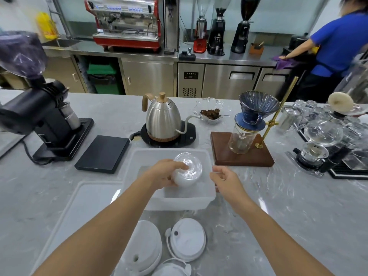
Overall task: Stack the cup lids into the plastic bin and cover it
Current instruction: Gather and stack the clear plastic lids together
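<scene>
1. Left hand [162,172] is reaching forward over the plastic bin [207,196], arm stretched out from the lower left, and it's gripping a stack of clear domed lids [187,170] turned on its side. The fingers are curling around the stack, with one fingertip pressing near the top lid's centre.
2. That stack is sitting inside the bin's opening, roughly mid-bin. Can't tell if it's touching the bottom.
3. Right hand [223,181] is coming in from the lower right and resting at the bin's right rim. Its fingers are loosely curled and look like they're pinching the rim edge, though it's a bit blurry.
4. More white cup lids [187,239] are lying on the table [298,206] near the camera, just in front of the bin.
5. The bin's flat cover [83,206] is lying on the table, left of the bin, under the left forearm.
</scene>
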Demonstrator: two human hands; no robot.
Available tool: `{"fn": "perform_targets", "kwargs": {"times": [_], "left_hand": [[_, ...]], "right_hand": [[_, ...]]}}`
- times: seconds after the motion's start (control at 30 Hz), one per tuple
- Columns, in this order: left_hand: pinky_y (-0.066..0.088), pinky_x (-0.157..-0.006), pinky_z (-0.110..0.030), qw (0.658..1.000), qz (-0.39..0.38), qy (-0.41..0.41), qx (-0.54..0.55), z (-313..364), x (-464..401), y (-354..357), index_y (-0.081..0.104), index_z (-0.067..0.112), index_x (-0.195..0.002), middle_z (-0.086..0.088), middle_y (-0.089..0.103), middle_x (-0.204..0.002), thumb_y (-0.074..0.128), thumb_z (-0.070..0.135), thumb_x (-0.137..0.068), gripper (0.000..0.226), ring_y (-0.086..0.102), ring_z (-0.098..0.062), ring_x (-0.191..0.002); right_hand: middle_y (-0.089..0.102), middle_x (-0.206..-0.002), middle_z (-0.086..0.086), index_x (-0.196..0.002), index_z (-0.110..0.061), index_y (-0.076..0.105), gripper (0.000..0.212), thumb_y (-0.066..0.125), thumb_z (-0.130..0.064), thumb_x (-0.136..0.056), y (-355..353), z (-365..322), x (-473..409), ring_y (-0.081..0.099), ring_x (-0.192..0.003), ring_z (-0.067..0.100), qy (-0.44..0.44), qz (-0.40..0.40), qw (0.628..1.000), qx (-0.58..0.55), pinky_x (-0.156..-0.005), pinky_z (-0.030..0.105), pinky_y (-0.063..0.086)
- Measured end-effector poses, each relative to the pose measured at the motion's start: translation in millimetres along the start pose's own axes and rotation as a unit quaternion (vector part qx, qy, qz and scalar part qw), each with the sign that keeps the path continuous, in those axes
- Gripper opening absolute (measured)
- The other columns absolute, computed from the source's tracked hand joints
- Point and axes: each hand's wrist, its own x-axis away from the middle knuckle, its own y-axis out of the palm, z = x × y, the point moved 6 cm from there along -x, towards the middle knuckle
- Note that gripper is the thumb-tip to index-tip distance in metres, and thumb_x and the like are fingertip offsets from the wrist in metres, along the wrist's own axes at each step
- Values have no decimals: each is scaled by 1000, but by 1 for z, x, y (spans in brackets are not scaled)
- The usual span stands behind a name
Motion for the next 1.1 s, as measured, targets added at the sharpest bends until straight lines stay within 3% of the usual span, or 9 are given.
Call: {"fn": "perform_targets", "kwargs": {"times": [0.07,0.23,0.37,0.47,0.67,0.77,0.9,1.0,1.1], "left_hand": [[56,-60,-34,1000,7,2,-3,0,-6,4,62,10,-94,-8,55,-85,79,11,-82,22,54,-22,-67],[44,-38,-18,998,38,7,-44,-5,-15,12,66,6,-106,-3,63,-68,81,15,-80,31,59,-14,-47],[34,-33,-12,990,72,22,-118,-3,-21,11,71,13,-88,13,57,-39,82,24,-77,20,52,-3,-31],[41,-56,-23,979,99,64,-167,-1,-25,8,75,13,-97,4,64,-70,86,33,-70,35,59,-15,-63],[56,-75,-37,970,144,91,-172,2,-23,5,59,13,-120,-8,66,-109,90,38,-67,67,65,-25,-94],[59,-80,-40,973,141,84,-163,3,-21,3,56,11,-124,-8,65,-111,88,43,-69,72,65,-24,-92],[53,-90,-41,961,164,110,-195,9,-11,0,52,9,-134,-11,61,-129,79,48,-79,73,63,-30,-112],[49,-86,-32,944,201,173,-199,25,16,-7,50,13,-136,-8,60,-132,74,41,-86,62,61,-20,-105],[51,-69,-25,919,241,276,-145,46,65,-20,56,22,-127,2,68,-118,70,28,-89,41,64,-3,-89]], "right_hand": [[72,-101,3,-105,-23,67,10,61,-19,-98,1,1,2,66,-86,16,-10,1,1000,-11,-78,29,52],[73,-102,9,-97,-24,67,7,62,-20,-99,1,3,3,69,-91,25,4,-14,999,-44,-89,46,57],[73,-111,16,-105,-16,68,9,61,-19,-99,0,2,4,69,-105,35,8,-17,999,-47,-92,49,57],[72,-112,16,-106,-14,67,10,61,-18,-99,1,0,5,68,-106,37,10,-15,999,-51,-91,48,56],[73,-109,14,-100,-19,66,5,61,-18,-99,1,-1,6,66,-90,23,6,-10,998,-55,-89,46,56],[74,-104,9,-99,-19,67,6,61,-18,-99,0,0,5,67,-89,21,6,-11,998,-55,-88,44,57],[73,-101,5,-100,-20,67,7,61,-20,-99,-2,2,4,69,-85,15,5,-7,998,-63,-72,27,57],[72,-109,9,-115,-10,66,21,59,-23,-100,-8,5,6,70,-96,24,11,12,999,-49,-82,36,58],[69,-107,4,-116,-11,66,21,61,-21,-98,-22,4,15,66,-99,21,-12,53,998,-26,-94,42,56]]}}
